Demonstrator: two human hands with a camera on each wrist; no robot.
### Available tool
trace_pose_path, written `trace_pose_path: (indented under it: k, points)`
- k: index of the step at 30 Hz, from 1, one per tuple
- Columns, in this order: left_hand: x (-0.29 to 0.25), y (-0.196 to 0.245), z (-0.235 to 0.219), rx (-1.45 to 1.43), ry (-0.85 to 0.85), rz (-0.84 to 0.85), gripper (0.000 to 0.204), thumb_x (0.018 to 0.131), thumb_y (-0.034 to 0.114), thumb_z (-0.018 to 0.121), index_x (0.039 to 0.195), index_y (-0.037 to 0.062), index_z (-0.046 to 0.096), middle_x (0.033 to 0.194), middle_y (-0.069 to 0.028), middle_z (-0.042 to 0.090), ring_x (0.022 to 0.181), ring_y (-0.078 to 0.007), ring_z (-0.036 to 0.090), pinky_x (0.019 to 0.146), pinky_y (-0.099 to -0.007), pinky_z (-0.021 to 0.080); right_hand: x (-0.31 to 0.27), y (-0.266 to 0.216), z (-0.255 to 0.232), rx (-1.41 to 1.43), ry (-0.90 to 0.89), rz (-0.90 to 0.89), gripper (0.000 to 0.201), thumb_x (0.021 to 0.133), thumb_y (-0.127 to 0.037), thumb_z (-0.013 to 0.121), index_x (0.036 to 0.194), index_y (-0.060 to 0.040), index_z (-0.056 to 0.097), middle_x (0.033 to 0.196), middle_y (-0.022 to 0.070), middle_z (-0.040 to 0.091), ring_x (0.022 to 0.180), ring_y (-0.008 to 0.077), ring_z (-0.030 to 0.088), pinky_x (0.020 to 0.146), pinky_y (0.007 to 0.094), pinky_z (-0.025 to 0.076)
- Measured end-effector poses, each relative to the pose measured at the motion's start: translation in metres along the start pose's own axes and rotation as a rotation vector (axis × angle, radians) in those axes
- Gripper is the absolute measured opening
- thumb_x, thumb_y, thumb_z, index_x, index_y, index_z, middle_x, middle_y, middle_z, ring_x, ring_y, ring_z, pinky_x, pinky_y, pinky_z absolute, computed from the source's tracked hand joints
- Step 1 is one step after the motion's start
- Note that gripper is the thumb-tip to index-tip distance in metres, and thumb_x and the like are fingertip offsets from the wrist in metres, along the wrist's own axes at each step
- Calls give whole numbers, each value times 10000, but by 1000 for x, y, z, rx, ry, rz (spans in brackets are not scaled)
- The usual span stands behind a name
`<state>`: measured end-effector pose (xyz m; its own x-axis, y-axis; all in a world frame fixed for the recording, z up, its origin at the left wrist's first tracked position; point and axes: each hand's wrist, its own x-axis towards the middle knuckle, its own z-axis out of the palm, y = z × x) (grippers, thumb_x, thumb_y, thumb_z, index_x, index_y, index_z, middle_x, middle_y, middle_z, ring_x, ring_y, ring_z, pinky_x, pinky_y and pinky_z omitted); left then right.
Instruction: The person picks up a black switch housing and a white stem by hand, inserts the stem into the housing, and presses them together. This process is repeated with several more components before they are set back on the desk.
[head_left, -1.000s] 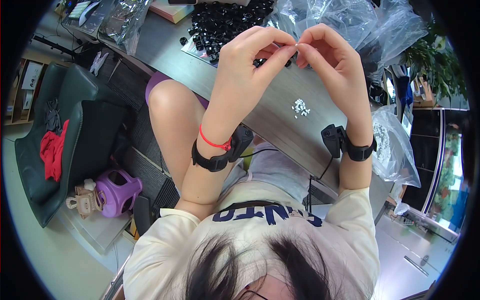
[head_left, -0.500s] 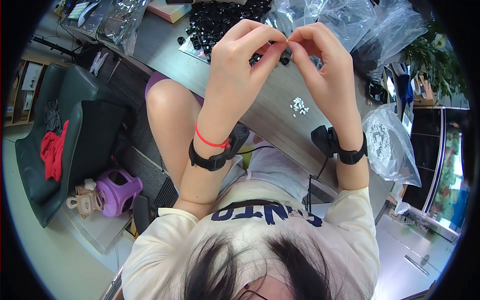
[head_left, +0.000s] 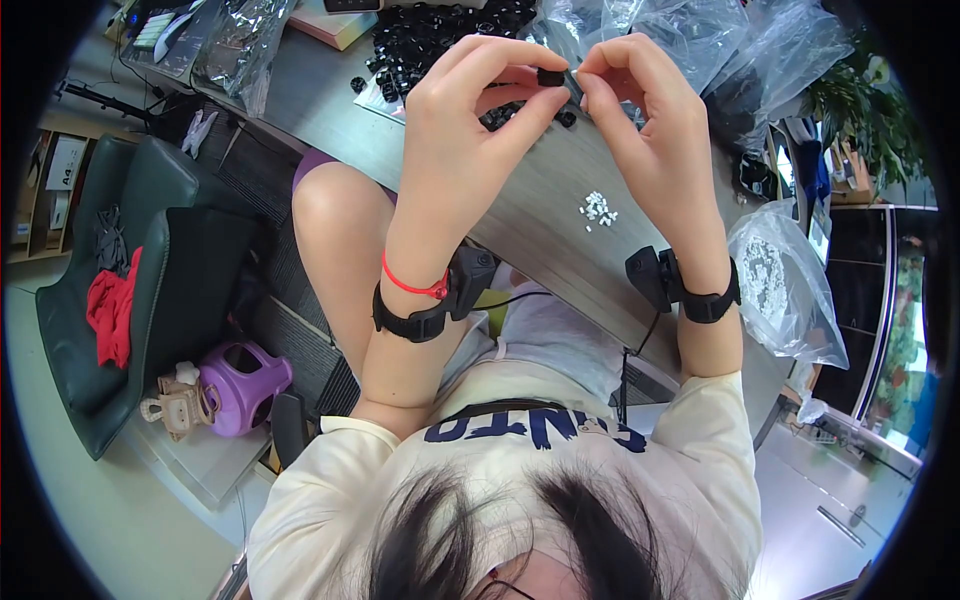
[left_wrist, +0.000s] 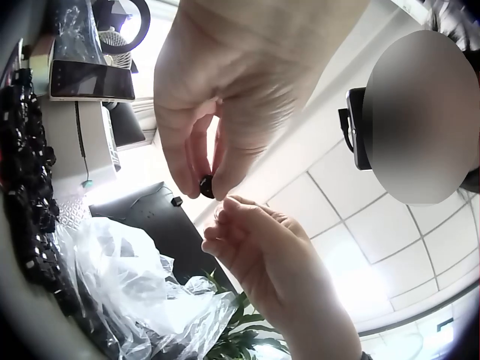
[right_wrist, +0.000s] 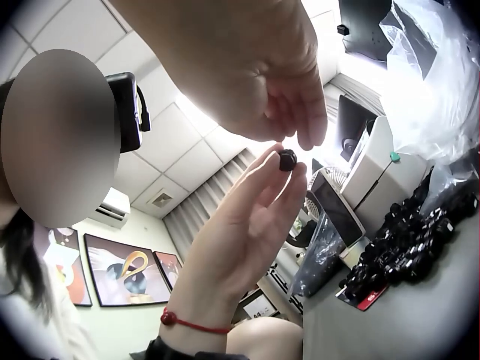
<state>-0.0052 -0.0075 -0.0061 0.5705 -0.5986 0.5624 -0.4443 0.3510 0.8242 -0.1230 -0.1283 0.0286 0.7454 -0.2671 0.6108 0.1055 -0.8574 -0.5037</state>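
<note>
A small black round piece (right_wrist: 288,160) is pinched between the thumb and forefinger of my left hand (head_left: 465,120). It appears as a dark knob (left_wrist: 207,186) at those fingertips in the left wrist view. My right hand (head_left: 655,125) is raised close beside it, thumb and forefinger drawn together right by the piece. In the right wrist view the right hand (right_wrist: 262,90) hangs just above the piece with bent fingers. I cannot tell whether its fingertips hold anything tiny. Below the hands, a little heap of small white pieces (head_left: 598,210) lies on the grey table (head_left: 540,215).
A large pile of black pieces (head_left: 400,50) covers the table's back, partly behind my left hand. Crumpled clear plastic bags (head_left: 680,40) lie behind my right hand. A clear bag of white pieces (head_left: 765,280) rests at the right, beside my forearm.
Both hands have shifted slightly left, and their fingertips, which met before, have parted a little. The black piece in the left fingers now shows plainly.
</note>
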Motion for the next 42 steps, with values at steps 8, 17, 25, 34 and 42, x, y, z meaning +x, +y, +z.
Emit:
trace_pose_path:
  k: [8,17,25,34,42]
  points:
    - [-1,3,-2,-75,5,-113,203,826,-55,680,1021,0,695,975,-87,671,883,-172,706,804,-282,592,-1,-4,0,-60,-65,-40,108,894,15,627,993,19,582,935,70,604,802,157,636,741,258,507]
    - [0,1,-2,-35,-18,-22,200,831,-57,670,1018,8,699,972,-87,680,888,-180,707,807,-285,584,-1,-5,1,-138,-67,-112,136,883,31,629,1004,6,571,942,94,594,791,198,636,727,283,508]
    - [0,1,-2,-14,-2,-7,278,828,-53,677,1093,33,681,990,-97,709,914,-175,715,820,-286,583,-2,-3,3,-157,-62,-135,146,881,35,633,1009,2,570,946,93,591,783,204,633,716,291,512]
    - [-1,1,-3,-71,0,-62,345,825,-50,691,1154,48,656,997,-104,729,913,-167,719,819,-281,587,-2,-3,2,-157,-53,-141,138,871,33,652,988,1,588,927,87,594,766,186,624,702,286,513]
    - [-1,3,-4,-82,17,-100,344,821,-38,702,1152,46,655,992,-98,727,896,-162,710,819,-279,579,-1,1,0,-140,-79,-85,122,888,-10,666,997,5,615,890,71,615,766,155,640,688,263,511]
